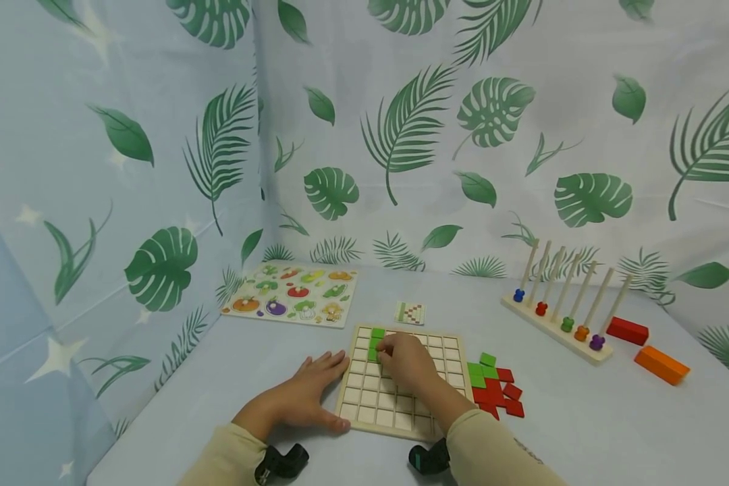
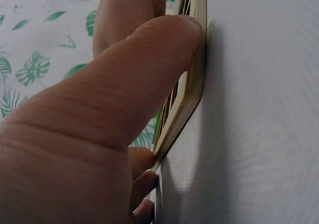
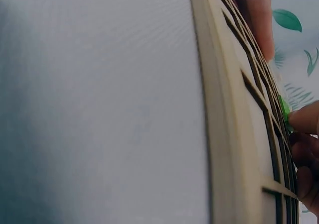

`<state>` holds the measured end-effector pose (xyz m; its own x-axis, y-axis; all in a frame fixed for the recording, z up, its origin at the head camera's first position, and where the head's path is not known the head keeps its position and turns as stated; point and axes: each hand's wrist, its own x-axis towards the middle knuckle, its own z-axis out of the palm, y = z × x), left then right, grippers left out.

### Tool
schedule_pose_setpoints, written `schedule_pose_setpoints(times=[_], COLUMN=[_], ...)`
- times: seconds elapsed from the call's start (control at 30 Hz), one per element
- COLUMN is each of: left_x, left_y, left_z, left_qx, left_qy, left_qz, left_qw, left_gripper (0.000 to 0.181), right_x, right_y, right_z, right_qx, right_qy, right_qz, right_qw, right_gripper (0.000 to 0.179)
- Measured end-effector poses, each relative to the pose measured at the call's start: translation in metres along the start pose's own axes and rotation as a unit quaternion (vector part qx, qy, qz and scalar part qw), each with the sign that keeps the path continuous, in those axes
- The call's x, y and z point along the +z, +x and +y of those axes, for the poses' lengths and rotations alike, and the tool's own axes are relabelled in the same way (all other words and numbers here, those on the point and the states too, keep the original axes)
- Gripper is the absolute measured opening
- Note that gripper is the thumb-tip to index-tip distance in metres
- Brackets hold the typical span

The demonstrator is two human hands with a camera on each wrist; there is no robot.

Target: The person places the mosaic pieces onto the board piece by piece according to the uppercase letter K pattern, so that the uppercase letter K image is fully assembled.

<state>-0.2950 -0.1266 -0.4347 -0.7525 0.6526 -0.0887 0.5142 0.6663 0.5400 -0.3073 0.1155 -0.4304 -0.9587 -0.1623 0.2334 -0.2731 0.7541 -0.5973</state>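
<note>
A wooden grid board (image 1: 369,427) lies flat on the table, with green square tiles (image 1: 377,333) in a column near its upper left. Over that column, my right hand (image 1: 408,364) has its fingers bent and pinches a green tile (image 3: 284,107) at the grid surface; the fingers partly cover it. My left hand (image 1: 310,395) rests spread on the table at the board's left side. Its thumb (image 2: 164,40) touches the near left corner of the frame, and its fingertips lie along the left edge.
Loose green and red tiles (image 1: 491,391) lie right of the board. Behind it is a small pattern card (image 1: 410,313). A vegetable puzzle board (image 1: 288,293) stands back left. At right are a peg stand (image 1: 559,327) with coloured beads, a red block (image 1: 628,331) and an orange block (image 1: 662,365).
</note>
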Motion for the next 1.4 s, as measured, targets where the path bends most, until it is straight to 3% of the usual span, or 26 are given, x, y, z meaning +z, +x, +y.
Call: schedule_pose_setpoints(times=[0.23, 0.5, 0.7, 0.83, 1.0, 1.1, 1.23, 1.4], left_x=[0.000, -0.001, -0.001, -0.001, -0.001, -0.002, -0.001, 0.000], left_y=[0.000, -0.001, -0.001, -0.001, -0.001, -0.001, -0.001, 0.000], left_z=[0.000, 0.001, 0.002, 0.001, 0.000, 0.000, 0.000, 0.000], left_qx=[0.001, 0.004, 0.006, 0.006, 0.006, 0.008, 0.010, 0.012], left_qy=[-0.002, -0.005, -0.006, -0.010, -0.011, -0.013, -0.013, -0.010], left_qz=[-0.002, -0.004, -0.001, -0.003, -0.004, -0.006, -0.006, -0.004], left_qw=[1.0000, 1.0000, 1.0000, 0.9999, 0.9999, 0.9999, 0.9998, 0.9999], left_gripper=[0.115, 0.115, 0.116, 0.116, 0.115, 0.114, 0.114, 0.115], right_x=[0.001, -0.015, -0.037, -0.063, -0.098, -0.113, -0.123, -0.125], right_y=[0.000, -0.011, -0.019, -0.029, -0.042, -0.048, -0.054, -0.056], right_z=[0.002, 0.005, 0.030, 0.053, 0.079, 0.093, 0.108, 0.118], right_qx=[-0.015, 0.008, 0.052, 0.067, 0.100, 0.143, 0.189, 0.201], right_qy=[-0.010, 0.029, 0.043, 0.042, -0.008, -0.034, -0.040, -0.043], right_qz=[0.003, 0.000, 0.022, 0.036, 0.049, 0.049, 0.027, 0.005], right_qw=[0.9998, 0.9995, 0.9975, 0.9962, 0.9938, 0.9880, 0.9809, 0.9786], right_gripper=[0.009, 0.008, 0.009, 0.014, 0.023, 0.030, 0.037, 0.040])
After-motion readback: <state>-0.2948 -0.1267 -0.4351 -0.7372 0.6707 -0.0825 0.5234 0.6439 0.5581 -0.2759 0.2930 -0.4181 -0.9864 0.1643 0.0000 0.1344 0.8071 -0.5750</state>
